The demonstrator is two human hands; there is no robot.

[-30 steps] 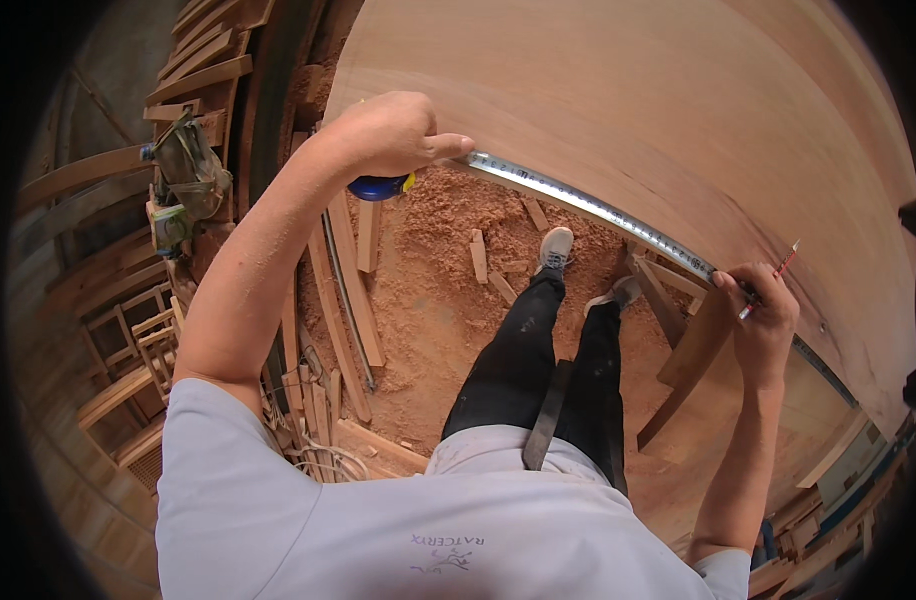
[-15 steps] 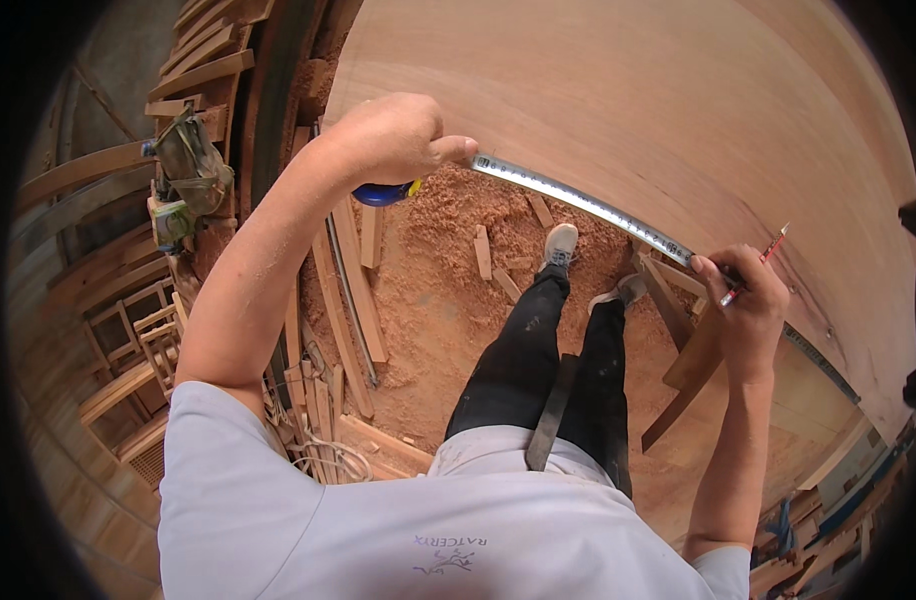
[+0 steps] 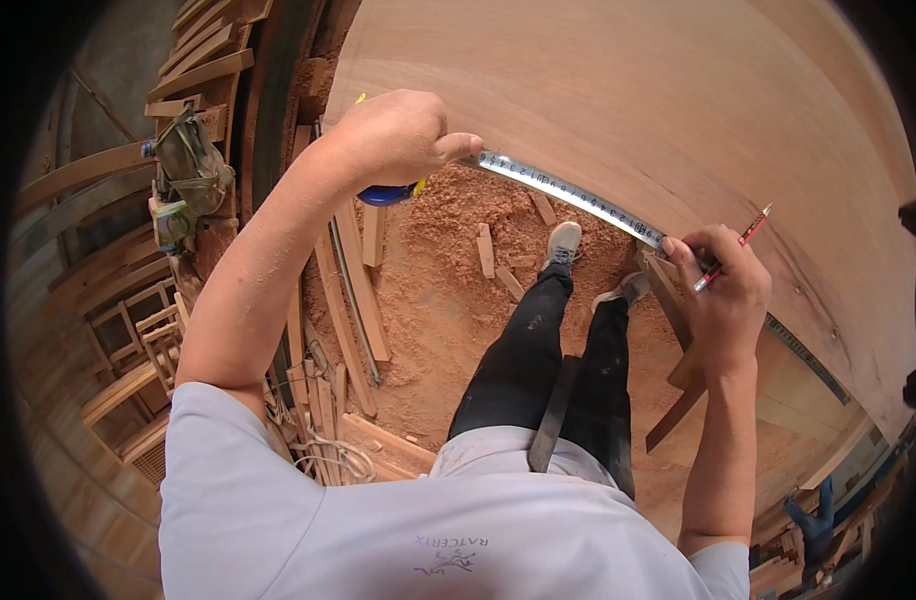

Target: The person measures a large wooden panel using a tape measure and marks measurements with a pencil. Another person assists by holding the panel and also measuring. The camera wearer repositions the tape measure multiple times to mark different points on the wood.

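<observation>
A large pale plywood sheet (image 3: 598, 80) lies in front of me, its near edge running down to the right. My left hand (image 3: 408, 135) is closed around a tape measure, whose blue and yellow case (image 3: 386, 195) shows below the wrist; a finger presses by the blade at the sheet's edge. The steel blade (image 3: 568, 190) stretches along that edge to my right hand (image 3: 728, 290), then shows again past it, ending at the lower right. The right thumb and fingers pinch the blade. A red pencil (image 3: 756, 224) is also held in that hand, point up.
Sawdust (image 3: 428, 300) and wood offcuts cover the floor under the sheet. Long wooden strips (image 3: 363, 290) lie to my left, beside stacked frames (image 3: 128, 400) and a green bag (image 3: 193, 165). Wooden legs (image 3: 678, 400) stand under the sheet on the right.
My right hand has moved left and slightly up along the sheet's edge, with the blade and pencil. The blade's far end has shifted left too. The left hand is nearly still.
</observation>
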